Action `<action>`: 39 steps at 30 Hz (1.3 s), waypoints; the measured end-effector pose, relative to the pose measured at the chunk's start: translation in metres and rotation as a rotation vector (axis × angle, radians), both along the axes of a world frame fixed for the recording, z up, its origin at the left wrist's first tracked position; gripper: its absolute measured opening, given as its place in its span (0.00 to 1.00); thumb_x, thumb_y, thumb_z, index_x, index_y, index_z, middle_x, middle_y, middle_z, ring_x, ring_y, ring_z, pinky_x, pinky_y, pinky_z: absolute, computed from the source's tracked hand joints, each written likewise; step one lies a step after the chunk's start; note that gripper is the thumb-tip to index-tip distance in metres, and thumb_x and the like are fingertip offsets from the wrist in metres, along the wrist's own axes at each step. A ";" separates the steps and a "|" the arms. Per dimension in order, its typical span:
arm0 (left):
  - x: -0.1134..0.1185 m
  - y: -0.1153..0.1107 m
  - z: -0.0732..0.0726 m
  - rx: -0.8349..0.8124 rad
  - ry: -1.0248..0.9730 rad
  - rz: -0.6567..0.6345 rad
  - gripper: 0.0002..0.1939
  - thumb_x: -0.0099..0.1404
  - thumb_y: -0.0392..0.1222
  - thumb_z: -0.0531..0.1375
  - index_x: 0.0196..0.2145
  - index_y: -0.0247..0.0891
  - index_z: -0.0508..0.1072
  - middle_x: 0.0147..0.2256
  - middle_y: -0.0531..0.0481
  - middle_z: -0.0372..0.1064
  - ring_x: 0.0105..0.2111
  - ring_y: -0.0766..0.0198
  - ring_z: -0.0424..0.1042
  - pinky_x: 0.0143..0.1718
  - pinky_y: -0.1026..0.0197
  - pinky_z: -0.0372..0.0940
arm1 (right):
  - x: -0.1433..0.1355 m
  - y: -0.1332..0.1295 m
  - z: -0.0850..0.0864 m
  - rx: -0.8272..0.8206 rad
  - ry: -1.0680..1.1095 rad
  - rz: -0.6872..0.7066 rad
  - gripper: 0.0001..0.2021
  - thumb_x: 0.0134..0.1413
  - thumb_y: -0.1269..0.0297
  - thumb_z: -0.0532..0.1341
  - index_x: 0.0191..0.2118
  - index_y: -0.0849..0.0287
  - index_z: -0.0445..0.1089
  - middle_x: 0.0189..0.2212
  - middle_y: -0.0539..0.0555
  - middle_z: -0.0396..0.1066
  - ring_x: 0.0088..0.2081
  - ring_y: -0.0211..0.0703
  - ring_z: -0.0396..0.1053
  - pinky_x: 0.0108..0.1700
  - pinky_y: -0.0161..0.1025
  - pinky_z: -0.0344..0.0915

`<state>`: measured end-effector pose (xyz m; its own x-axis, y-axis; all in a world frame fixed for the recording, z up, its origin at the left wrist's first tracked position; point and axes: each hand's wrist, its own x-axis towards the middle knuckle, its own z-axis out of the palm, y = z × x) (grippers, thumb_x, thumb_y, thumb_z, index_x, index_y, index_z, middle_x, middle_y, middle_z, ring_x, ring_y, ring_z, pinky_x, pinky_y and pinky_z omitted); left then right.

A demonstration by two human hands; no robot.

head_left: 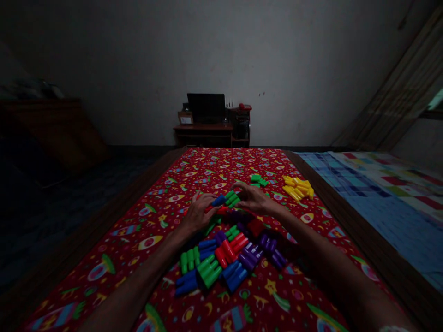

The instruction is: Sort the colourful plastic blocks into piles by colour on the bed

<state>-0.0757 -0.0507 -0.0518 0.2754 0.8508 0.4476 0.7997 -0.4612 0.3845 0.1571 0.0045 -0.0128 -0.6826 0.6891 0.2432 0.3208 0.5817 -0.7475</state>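
Note:
My right hand (254,198) pinches a green toy block (232,199) with rounded finger-like ridges, between thumb and fingertips. Close beside it, my left hand (201,210) is closed with a blue block (218,200) at its fingertips; part of the grip is hidden. Red pieces (221,210) show just under and beside the left fingers. Nearer to me lies a loose heap of similar blocks: red ones (231,249), a green one (209,271), blue ones (235,275) and purple ones (251,254). Dark purple pieces (240,216) sit in shadow below my right hand.
Yellow blocks (298,188) form a separate group on the right, with some green blocks (259,180) beyond my right hand. All lie on a red patterned cloth (152,267). A desk with a monitor (206,108) stands at the far wall; a blue checked sheet (367,207) spreads at right.

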 end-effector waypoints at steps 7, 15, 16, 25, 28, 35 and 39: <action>-0.018 0.011 -0.002 0.038 -0.066 0.040 0.15 0.62 0.50 0.55 0.38 0.40 0.76 0.43 0.44 0.75 0.47 0.52 0.71 0.59 0.42 0.54 | 0.039 0.050 -0.019 0.013 0.183 -0.361 0.24 0.47 0.68 0.64 0.52 0.56 0.64 0.36 0.54 0.75 0.37 0.44 0.73 0.40 0.41 0.69; -0.026 0.018 -0.018 0.014 -0.156 0.063 0.17 0.60 0.53 0.54 0.37 0.39 0.75 0.43 0.43 0.74 0.46 0.53 0.71 0.52 0.50 0.65 | 0.048 0.060 -0.037 0.210 -0.061 -0.664 0.20 0.51 0.68 0.60 0.52 0.61 0.70 0.42 0.59 0.75 0.43 0.48 0.72 0.47 0.43 0.66; -0.026 0.017 -0.018 0.016 -0.161 0.068 0.17 0.60 0.53 0.54 0.38 0.39 0.74 0.43 0.42 0.74 0.46 0.53 0.71 0.51 0.50 0.65 | 0.051 0.059 -0.033 0.239 -0.113 -0.693 0.19 0.53 0.67 0.59 0.51 0.62 0.71 0.43 0.60 0.75 0.44 0.48 0.72 0.46 0.42 0.65; -0.028 0.015 -0.014 -0.032 -0.170 0.104 0.18 0.62 0.50 0.52 0.44 0.38 0.71 0.44 0.43 0.73 0.44 0.56 0.72 0.48 0.53 0.67 | 0.069 0.039 0.000 0.230 -0.817 -0.299 0.14 0.51 0.63 0.63 0.44 0.58 0.75 0.37 0.57 0.76 0.37 0.45 0.72 0.30 0.32 0.56; -0.030 0.015 -0.016 -0.022 -0.167 0.094 0.19 0.63 0.49 0.51 0.44 0.37 0.71 0.43 0.43 0.74 0.44 0.56 0.72 0.48 0.52 0.67 | 0.066 0.035 0.001 0.288 -0.874 -0.353 0.14 0.53 0.65 0.60 0.45 0.57 0.75 0.40 0.58 0.76 0.39 0.45 0.72 0.31 0.33 0.55; -0.030 0.014 -0.016 -0.023 -0.175 0.100 0.19 0.64 0.48 0.50 0.46 0.37 0.70 0.43 0.44 0.74 0.44 0.57 0.73 0.49 0.53 0.67 | 0.071 0.039 -0.007 0.406 -0.701 -0.605 0.14 0.60 0.61 0.56 0.47 0.60 0.73 0.40 0.60 0.75 0.41 0.47 0.71 0.36 0.34 0.58; -0.029 0.011 -0.014 -0.032 -0.178 0.118 0.18 0.62 0.45 0.51 0.46 0.37 0.70 0.44 0.44 0.74 0.45 0.57 0.72 0.49 0.54 0.66 | 0.067 0.040 -0.012 0.524 -0.515 -0.651 0.14 0.60 0.65 0.55 0.48 0.63 0.72 0.43 0.63 0.74 0.45 0.50 0.68 0.42 0.37 0.59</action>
